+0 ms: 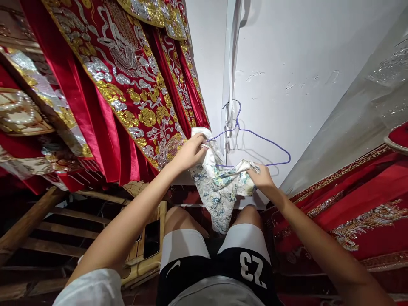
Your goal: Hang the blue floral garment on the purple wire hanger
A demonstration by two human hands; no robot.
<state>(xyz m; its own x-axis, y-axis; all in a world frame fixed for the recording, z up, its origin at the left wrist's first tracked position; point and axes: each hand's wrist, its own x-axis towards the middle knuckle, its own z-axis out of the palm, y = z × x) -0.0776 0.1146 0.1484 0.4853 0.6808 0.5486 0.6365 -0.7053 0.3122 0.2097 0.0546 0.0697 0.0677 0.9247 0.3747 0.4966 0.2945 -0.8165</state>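
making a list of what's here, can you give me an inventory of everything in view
Patterned garment: 1, white with blue-green print, between both hands
Hanger: 1, purple, against the wall
Wall: white, behind the hanger
Upright strip: 1, white, along the wall
Embroidered cloth: at least 1, red, gold and silver, upper left
Beaded cloth: at least 1, red, lower right
Translucent sheet: 1, greyish, upper right
Slatted frame: 1, brown, lower left
Flat object: 1, black, on the frame
Shorts: 1 pair, black and white, bottom centre
Left hand: 1, grip on the garment
Right hand: 1, grip on the garment
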